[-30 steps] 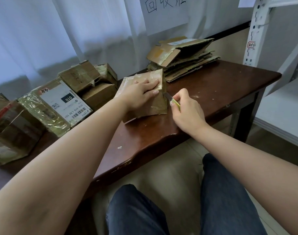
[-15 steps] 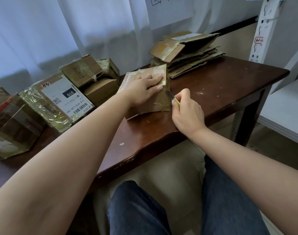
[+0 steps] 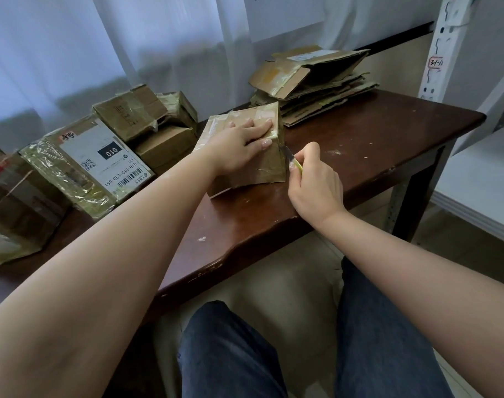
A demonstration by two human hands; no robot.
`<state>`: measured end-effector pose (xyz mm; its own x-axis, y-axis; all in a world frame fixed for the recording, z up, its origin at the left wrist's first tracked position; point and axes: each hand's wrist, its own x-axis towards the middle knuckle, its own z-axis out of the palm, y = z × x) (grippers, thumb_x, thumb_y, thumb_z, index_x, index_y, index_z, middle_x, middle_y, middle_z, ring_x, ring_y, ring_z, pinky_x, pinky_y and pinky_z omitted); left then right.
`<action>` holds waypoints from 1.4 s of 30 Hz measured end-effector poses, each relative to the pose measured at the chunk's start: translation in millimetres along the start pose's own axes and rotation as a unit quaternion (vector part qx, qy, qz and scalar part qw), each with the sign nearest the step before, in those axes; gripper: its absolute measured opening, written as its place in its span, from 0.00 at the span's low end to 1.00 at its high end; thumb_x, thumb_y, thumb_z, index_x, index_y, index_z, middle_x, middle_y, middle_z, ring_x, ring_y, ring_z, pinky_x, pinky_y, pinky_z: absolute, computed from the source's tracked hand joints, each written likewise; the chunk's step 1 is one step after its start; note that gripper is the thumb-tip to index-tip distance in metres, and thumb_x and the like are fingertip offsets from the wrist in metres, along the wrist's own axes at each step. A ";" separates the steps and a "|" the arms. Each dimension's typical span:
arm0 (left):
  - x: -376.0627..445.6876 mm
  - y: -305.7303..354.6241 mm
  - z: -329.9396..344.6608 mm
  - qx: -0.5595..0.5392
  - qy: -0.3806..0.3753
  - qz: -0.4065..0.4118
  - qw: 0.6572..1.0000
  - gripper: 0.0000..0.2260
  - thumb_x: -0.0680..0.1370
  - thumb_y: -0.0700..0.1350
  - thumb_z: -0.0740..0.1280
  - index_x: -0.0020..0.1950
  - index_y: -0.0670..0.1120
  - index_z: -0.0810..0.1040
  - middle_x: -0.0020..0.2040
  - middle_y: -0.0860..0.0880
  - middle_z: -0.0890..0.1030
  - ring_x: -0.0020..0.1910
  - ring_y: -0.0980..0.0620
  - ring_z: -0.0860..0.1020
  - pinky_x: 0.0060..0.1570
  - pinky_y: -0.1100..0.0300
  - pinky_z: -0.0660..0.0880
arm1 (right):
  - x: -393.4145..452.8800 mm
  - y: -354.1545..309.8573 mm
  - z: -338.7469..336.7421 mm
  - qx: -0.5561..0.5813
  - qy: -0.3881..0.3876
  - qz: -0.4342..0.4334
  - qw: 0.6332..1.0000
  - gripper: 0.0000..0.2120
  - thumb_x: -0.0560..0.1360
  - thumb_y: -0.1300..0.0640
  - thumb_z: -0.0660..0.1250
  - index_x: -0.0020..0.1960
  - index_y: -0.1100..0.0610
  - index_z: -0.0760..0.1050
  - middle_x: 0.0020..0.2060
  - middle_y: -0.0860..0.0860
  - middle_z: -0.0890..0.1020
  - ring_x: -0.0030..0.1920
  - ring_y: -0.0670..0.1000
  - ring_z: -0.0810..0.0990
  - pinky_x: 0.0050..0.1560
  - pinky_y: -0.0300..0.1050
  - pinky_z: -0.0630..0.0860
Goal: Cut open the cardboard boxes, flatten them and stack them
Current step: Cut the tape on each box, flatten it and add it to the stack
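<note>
Taped cardboard box (image 3: 253, 156) standing on dark wooden table (image 3: 374, 145), near front edge, roughly centre; all flaps closed, contents not visible. Stack of flattened cardboard (image 3: 317, 84) at far side of table against curtain, top piece folded open and empty. Cluster of unopened boxes (image 3: 147, 124) to the left, sealed in glossy tape, contents hidden; large labelled box (image 3: 90, 165) lying in front of them; further taped box (image 3: 12, 208) at far left edge. Left hand (image 3: 239, 147) laid palm-down on top of working box, fingers straight and close together, tips reaching right-hand top edge, pressing down. Right hand (image 3: 314, 182) just beside box's right face, fingers curled tight around yellow-handled utility knife (image 3: 292, 159); blade tip touching box's right vertical edge, just below left fingertips. Both forearms bare, extended forward over table edge. Label on large box: white, black patch reading "010", QR code, barcode, string "010-010-L30-551"; red characters on upper corner, not legible. White metal shelf upright (image 3: 443, 50) at right, carrying small tag with red handwritten marks, reading uncertain. Sheet of paper on curtain above stack, writing cut off by frame.
</note>
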<state>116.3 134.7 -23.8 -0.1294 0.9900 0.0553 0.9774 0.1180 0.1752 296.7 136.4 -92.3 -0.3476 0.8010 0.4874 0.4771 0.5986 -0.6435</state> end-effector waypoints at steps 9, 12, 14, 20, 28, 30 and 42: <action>1.0 -0.4 1.0 -0.010 -0.004 -0.001 1.000 0.22 0.82 0.59 0.55 0.76 0.62 0.58 0.78 0.47 0.57 0.78 0.39 0.50 0.74 0.41 0.49 | -1.1 -3.2 6.5 -0.052 -0.027 0.007 0.998 0.07 0.80 0.61 0.56 0.51 0.53 0.57 0.37 0.52 0.76 0.38 0.58 0.78 0.37 0.51 0.73; -1.1 2.6 -1.8 -0.021 -0.007 -0.006 1.000 0.22 0.82 0.59 0.55 0.76 0.61 0.59 0.78 0.47 0.57 0.78 0.39 0.50 0.75 0.42 0.49 | -2.1 -4.2 3.1 -0.061 -0.049 0.012 0.997 0.08 0.80 0.61 0.57 0.51 0.52 0.57 0.38 0.52 0.76 0.38 0.58 0.77 0.37 0.50 0.72; -2.1 3.4 -2.7 -0.024 -0.009 -0.008 1.000 0.22 0.82 0.59 0.55 0.76 0.61 0.59 0.78 0.47 0.57 0.78 0.39 0.50 0.75 0.42 0.49 | -2.7 -5.0 -0.9 -0.078 -0.075 0.021 0.994 0.08 0.79 0.61 0.58 0.51 0.52 0.58 0.39 0.52 0.76 0.38 0.57 0.76 0.37 0.49 0.70; -8.3 19.4 -10.9 -0.107 0.029 -0.043 0.993 0.26 0.76 0.67 0.60 0.71 0.58 0.71 0.71 0.51 0.72 0.71 0.51 0.67 0.68 0.57 0.63 | 1.6 -8.4 -13.2 -0.109 -0.154 0.081 0.979 0.07 0.77 0.60 0.60 0.52 0.54 0.63 0.42 0.52 0.73 0.41 0.56 0.71 0.40 0.47 0.67; -6.4 46.9 -9.9 -0.070 0.117 0.024 0.990 0.12 0.75 0.47 0.69 0.58 0.46 0.79 0.49 0.52 0.76 0.50 0.52 0.75 0.45 0.63 0.66 | 8.8 22.0 -24.4 0.025 -0.052 0.177 0.983 0.08 0.78 0.57 0.61 0.56 0.58 0.69 0.51 0.55 0.79 0.52 0.58 0.77 0.48 0.48 0.73; -9.7 32.1 -17.0 -0.128 0.046 0.086 0.987 0.12 0.75 0.39 0.69 0.59 0.44 0.79 0.53 0.50 0.80 0.54 0.52 0.77 0.52 0.67 0.70 | 17.3 34.9 -27.3 0.042 -0.023 0.187 0.981 0.06 0.79 0.55 0.60 0.54 0.54 0.69 0.47 0.53 0.81 0.49 0.57 0.80 0.49 0.51 0.76; -10.0 -1.3 -30.5 -0.092 0.074 0.076 0.990 0.21 0.72 0.56 0.64 0.61 0.50 0.79 0.59 0.55 0.80 0.61 0.59 0.75 0.66 0.60 0.68 | 23.1 66.6 -35.1 0.022 -0.019 0.072 0.997 0.05 0.79 0.49 0.59 0.53 0.48 0.71 0.38 0.46 0.82 0.42 0.48 0.80 0.38 0.44 0.73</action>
<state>111.3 122.4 5.4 -0.0188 0.9717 0.2353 0.9420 -0.0617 0.3299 348.8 194.4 -103.2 -0.3083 0.8781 0.3659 0.4887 0.4762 -0.7310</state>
